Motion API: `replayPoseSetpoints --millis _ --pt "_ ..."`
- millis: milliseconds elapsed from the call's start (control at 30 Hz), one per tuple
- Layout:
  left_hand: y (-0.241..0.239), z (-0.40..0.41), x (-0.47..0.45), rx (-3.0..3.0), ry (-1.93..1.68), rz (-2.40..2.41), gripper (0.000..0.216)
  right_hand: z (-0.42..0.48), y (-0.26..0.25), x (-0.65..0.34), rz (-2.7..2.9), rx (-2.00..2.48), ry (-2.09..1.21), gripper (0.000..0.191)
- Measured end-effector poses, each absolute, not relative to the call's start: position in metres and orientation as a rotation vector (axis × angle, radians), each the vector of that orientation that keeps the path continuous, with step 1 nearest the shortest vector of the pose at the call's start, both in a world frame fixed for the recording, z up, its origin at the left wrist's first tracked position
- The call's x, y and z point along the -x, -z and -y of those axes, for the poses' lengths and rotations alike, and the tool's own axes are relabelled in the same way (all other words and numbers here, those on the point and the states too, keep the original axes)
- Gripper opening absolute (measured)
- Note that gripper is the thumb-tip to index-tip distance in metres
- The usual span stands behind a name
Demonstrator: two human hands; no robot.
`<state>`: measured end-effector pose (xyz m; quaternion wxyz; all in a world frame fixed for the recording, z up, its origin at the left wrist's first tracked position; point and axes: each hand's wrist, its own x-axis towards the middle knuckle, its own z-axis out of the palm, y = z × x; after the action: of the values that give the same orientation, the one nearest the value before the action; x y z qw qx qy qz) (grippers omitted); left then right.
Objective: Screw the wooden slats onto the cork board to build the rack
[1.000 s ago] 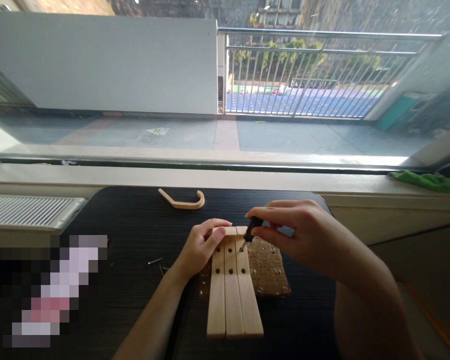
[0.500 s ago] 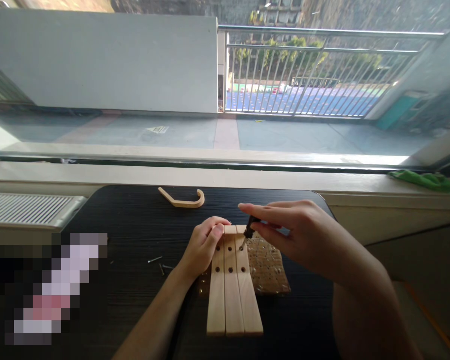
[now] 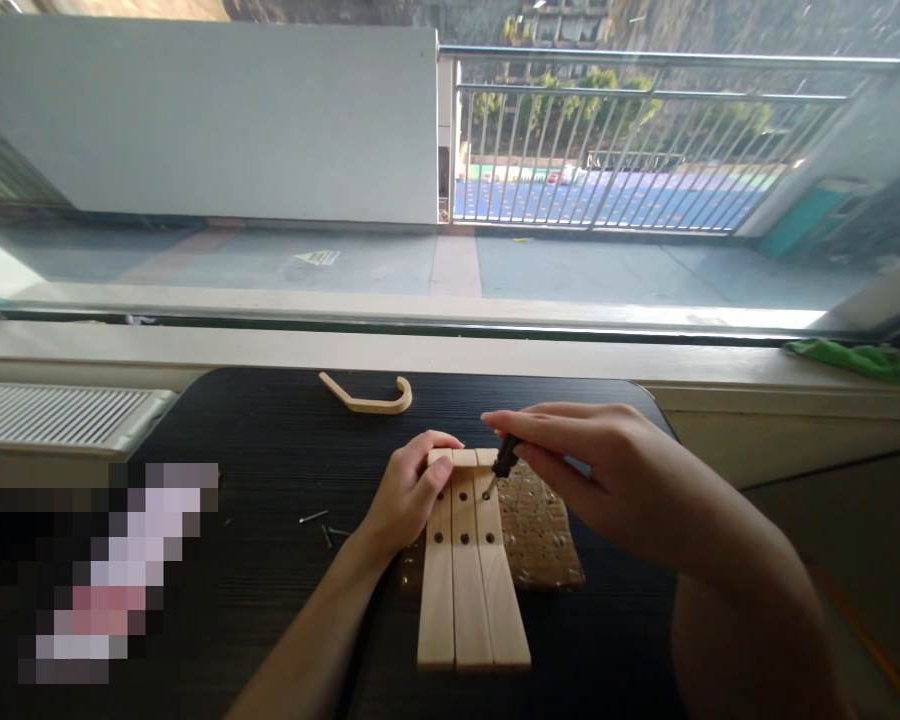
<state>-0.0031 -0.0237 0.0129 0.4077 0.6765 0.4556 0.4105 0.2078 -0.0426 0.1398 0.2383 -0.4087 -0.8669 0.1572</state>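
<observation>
My right hand (image 3: 581, 450) is closed around the dark handle of a screwdriver (image 3: 505, 456). Its tip meets the upper right hole of a pale wooden piece (image 3: 463, 590) made of three slats side by side. Two rows of dark holes or screw heads cross the slats; which of them hold screws I cannot tell. My left hand (image 3: 412, 490) grips the far left edge of the slats, thumb on top and fingers partly hidden. Under the wood lies a pitted brown board (image 3: 544, 530), possibly cardboard. A few loose screws (image 3: 314, 517) rest left of my left hand.
Farther back on the black table (image 3: 285, 440) lies a hook-shaped wooden strip (image 3: 375, 406). A blurred-out object (image 3: 131, 560) sits at the left. Beyond the table are a white windowsill (image 3: 345, 348), a green cloth (image 3: 855, 360) and a radiator (image 3: 67, 415).
The whole view has shifted slightly. My right hand still holds the screwdriver at the same hole, and my left hand keeps its grip on the slats.
</observation>
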Motion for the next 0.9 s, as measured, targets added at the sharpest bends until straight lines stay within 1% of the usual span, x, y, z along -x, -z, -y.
replayPoseSetpoints --millis 533,767,900 --pt "-0.012 0.023 0.004 -1.729 -1.031 -1.13 0.031 0.043 -0.142 -0.208 2.392 1.118 -0.412 0.029" --pt "-0.016 0.019 0.011 -2.033 -1.017 -1.198 0.027 0.043 -0.141 -0.209 2.386 1.132 -0.384 0.028" --pt "-0.019 0.016 0.014 -2.134 -0.985 -1.21 0.032 0.043 -0.14 -0.209 2.384 1.133 -0.373 0.028"
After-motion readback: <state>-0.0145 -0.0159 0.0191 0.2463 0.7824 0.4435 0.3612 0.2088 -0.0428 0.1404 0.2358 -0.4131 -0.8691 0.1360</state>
